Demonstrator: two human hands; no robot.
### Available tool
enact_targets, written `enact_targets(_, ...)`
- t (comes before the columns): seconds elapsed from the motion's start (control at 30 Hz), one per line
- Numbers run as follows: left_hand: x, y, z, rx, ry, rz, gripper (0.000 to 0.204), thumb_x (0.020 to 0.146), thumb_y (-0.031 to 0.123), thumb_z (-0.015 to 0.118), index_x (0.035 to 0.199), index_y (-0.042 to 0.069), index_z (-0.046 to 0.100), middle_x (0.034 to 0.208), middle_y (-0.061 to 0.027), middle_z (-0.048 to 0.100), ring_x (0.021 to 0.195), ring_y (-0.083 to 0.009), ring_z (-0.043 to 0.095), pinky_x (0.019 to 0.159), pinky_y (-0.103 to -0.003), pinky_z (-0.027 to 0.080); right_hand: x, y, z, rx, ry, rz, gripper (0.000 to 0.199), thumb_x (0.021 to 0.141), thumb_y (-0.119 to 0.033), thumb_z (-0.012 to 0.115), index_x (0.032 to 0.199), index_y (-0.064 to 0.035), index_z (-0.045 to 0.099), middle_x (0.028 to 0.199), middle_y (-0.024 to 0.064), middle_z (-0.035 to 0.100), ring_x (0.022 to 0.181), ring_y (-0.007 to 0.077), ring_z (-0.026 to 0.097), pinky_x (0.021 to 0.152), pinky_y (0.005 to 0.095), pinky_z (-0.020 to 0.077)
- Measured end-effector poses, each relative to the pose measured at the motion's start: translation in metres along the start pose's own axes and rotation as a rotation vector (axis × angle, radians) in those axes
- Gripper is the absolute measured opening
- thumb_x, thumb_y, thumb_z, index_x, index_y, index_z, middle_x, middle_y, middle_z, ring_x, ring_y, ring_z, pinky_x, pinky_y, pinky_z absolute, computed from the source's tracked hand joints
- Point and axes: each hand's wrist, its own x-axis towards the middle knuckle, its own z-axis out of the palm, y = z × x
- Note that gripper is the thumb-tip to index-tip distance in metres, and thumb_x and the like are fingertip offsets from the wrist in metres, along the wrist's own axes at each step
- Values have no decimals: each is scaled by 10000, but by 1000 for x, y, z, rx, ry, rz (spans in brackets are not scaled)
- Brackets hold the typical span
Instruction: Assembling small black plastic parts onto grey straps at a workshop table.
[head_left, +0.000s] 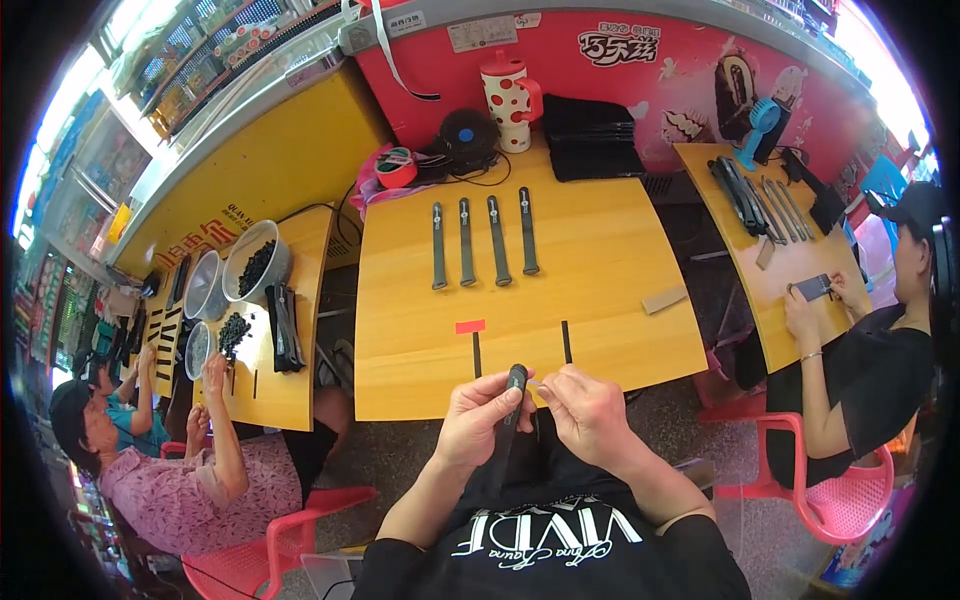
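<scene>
Both hands, left hand (478, 412) and right hand (588, 410), pinch a black strap (513, 400), its lower end hidden.

Matt black strap (510, 415), smooth glossy yellow wood-look table (600, 270), pink plastic chair (840, 490)

The lower end of the black strap (511, 415) disappears behind the left hand (478, 420), and its colour merges with the dark clothing below. Whatever the right hand (588, 412) pinches at its fingertips is too small to identify. The person at the right table (765, 290) is partly cut by the fisheye rim. The contents of the grey tub (256, 262) are only dark, unresolvable pieces.
</scene>
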Motion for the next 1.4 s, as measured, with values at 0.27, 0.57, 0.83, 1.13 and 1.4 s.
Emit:
enact_targets(0.27, -1, 0, -1, -6, -12, -2, 263, 939, 59, 582, 1187, -24, 614, 855, -103, 674, 683, -153, 645, 647, -259, 543, 1, -3, 2, -146, 48, -47, 63, 815, -83, 673, 838, -69, 616, 705, 71, 534, 620, 249, 610, 497, 359, 450)
enact_targets(0.57, -1, -2, -2, 15, 10, -4, 282, 931, 106, 604, 1169, -44, 611, 837, -113, 655, 670, -171, 636, 620, -261, 528, 3, -5, 1, -146, 48, -59, 83, 796, -43, 688, 810, -38, 607, 676, 90, 534, 600, 268, 598, 494, 357, 437)
enact_targets(0.83, -2, -3, 0, 35, 19, 8, 276, 931, 95, 601, 1168, -46, 612, 834, -109, 656, 666, -161, 630, 608, -256, 532, 2, -2, 1, -234, 49, -102, 84, 782, -52, 686, 823, -49, 613, 679, 74, 524, 585, 247, 585, 487, 345, 433)
enact_targets(1.13, -5, -6, -3, 153, 56, 43, 215, 934, 54, 592, 1127, -22, 650, 792, -74, 669, 608, -111, 603, 557, -225, 502, 3, -4, -10, -577, -125, -301, 142, 713, -87, 647, 842, -40, 615, 694, 44, 521, 577, 183, 562, 479, 300, 433)
enact_targets(1.4, -6, -9, 0, 280, 113, 94, 165, 921, 27, 590, 1044, -47, 670, 756, -76, 652, 582, -109, 576, 513, -219, 470, 1, 11, -2, -443, -202, -293, 127, 727, -124, 587, 829, -50, 594, 695, 42, 525, 587, 179, 578, 486, 307, 456)
